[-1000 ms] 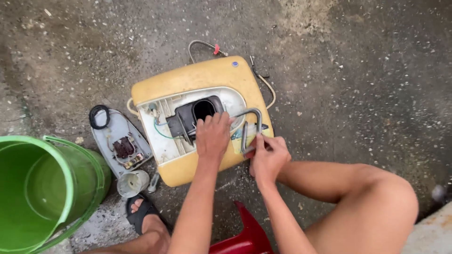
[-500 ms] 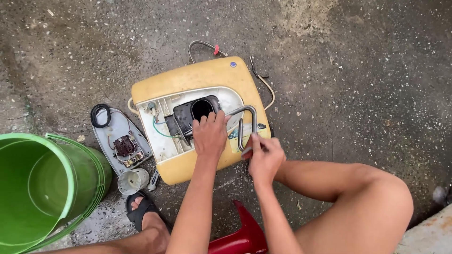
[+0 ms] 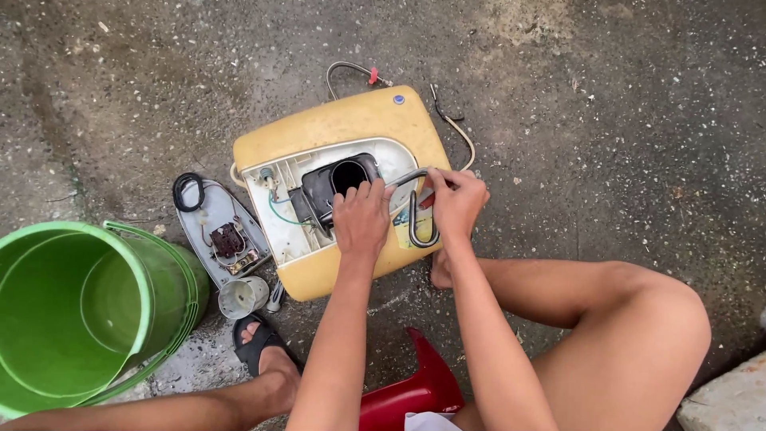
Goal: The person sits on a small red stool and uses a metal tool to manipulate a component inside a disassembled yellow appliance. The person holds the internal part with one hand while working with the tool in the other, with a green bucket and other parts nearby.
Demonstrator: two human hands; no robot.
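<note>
A yellow appliance casing lies flat on the concrete with its white inner panel exposed. In the panel sits a black housing with a round hole. My left hand rests on the casing, fingertips at the black housing's lower edge. My right hand grips a bent metal heating tube that loops over the casing's right side. Green wires run across the white panel.
A grey cover plate with a small circuit part lies left of the casing, a small grey cup below it. A green bucket stands at the lower left. A red stool is under me. Cables trail behind the casing.
My right hand has moved up from the casing's lower right edge to the top of the metal tube. My left hand has stayed at the black housing.
</note>
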